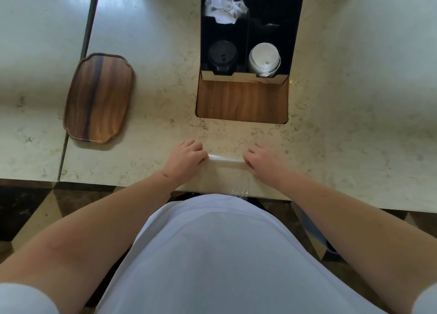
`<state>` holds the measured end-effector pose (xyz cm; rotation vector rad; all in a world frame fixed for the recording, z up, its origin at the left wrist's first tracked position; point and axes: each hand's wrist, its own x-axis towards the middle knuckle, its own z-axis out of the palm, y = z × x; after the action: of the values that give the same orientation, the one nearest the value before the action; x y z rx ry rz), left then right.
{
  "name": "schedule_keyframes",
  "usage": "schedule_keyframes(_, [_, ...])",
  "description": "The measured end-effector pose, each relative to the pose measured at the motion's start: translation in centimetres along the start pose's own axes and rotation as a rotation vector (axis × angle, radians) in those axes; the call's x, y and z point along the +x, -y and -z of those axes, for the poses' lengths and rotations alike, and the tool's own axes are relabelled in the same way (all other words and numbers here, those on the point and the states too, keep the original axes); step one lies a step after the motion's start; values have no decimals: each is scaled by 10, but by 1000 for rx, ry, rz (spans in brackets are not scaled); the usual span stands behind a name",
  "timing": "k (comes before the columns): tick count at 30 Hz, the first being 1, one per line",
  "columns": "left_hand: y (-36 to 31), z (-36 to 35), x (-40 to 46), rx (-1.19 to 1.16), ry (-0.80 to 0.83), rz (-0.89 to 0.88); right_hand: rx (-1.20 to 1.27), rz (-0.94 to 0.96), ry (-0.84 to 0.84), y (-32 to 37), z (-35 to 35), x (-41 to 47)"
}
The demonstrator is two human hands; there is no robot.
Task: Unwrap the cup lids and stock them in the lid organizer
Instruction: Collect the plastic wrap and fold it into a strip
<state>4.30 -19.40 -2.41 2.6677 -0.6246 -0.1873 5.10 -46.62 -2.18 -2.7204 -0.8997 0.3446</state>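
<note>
Closest to the camera, a white shirt front [212,254] fills the lower view, and beyond it spreads the pale marble counter [151,115], into which the black compartmented lid organizer [203,39] is sunk. Left of it lies a wooden oblong tray [99,98]; inside its near compartments sit a black lid stack [222,55] and a white lid stack [264,58], with crumpled white paper [224,6] farther back. At the counter edge, the left hand [185,162] and right hand [263,161] each curl their fingers onto an end of a clear plastic wrap [227,169], pressing it flat between them.
</note>
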Motion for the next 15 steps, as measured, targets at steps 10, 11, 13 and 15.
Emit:
schedule_keyframes(10, [-1, 3, 7, 42, 97, 23, 187, -167, 47, -4, -5, -9])
schedule_keyframes(11, [-5, 3, 11, 27, 112, 56, 208, -205, 77, -4, -4, -3])
schedule_keyframes(13, [-12, 2, 19, 1, 147, 106, 237, -268, 122, -4, -3, 7])
schedule_keyframes(15, [-15, 1, 24, -18, 181, 118, 274, -296, 165, -4, -1, 15])
